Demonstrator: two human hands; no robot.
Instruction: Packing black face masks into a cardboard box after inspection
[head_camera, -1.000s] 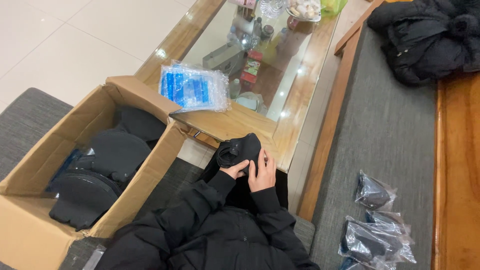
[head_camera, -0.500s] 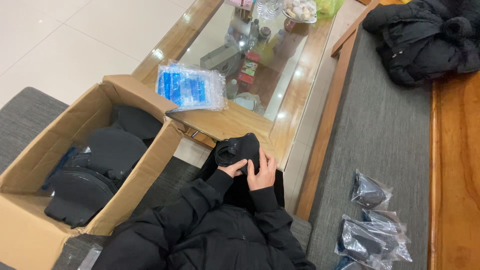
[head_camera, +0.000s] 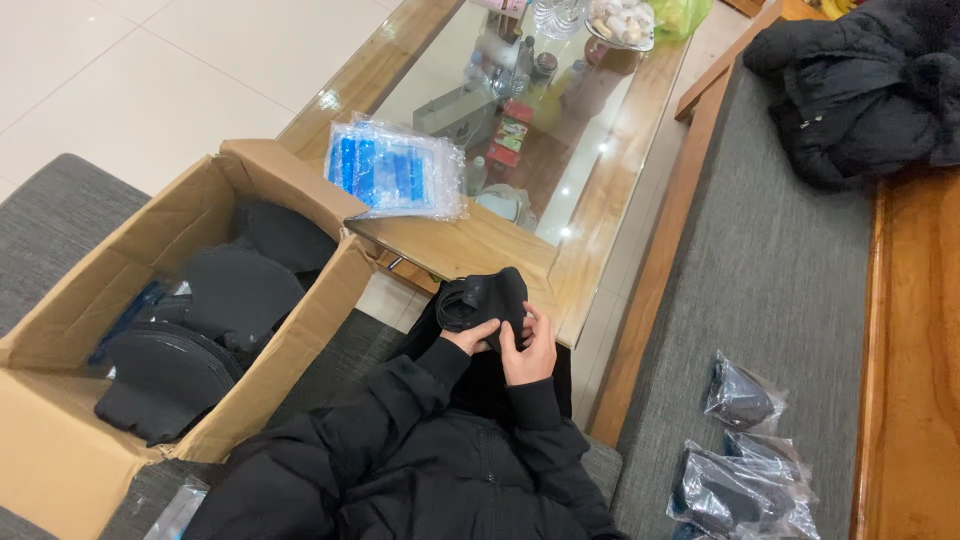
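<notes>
Both hands meet just above the lap, at the near edge of the glass-topped worktop (head_camera: 470, 250). The right hand (head_camera: 528, 350) is curled with its fingers bent round the near right side of a black fabric item (head_camera: 485, 297), thumb pressed against it; the left hand (head_camera: 472, 338) comes in from the left and lower, mostly hidden under the dark cloth, so only the knuckles and the sleeve cuff show. Its fingers seem closed on the underside of the item, though the view is too dark there to be sure how tightly.

From the hands, the black fabric item lies away and slightly left, bunched into a roll whose long axis runs roughly left to right across the worktop's near corner. It rests partly over that wooden corner and partly in the grip. Neither hand is clearly the nearer; both touch it, the right showing more of its hold.

To the left stands an open cardboard box (head_camera: 70, 330) with more dark curved pieces stacked inside. On the worktop, further off, lies a pile of clear bags with blue print (head_camera: 395, 170). On the grey seat to the right sit bagged dark items (head_camera: 745, 400), well apart from the hands.
</notes>
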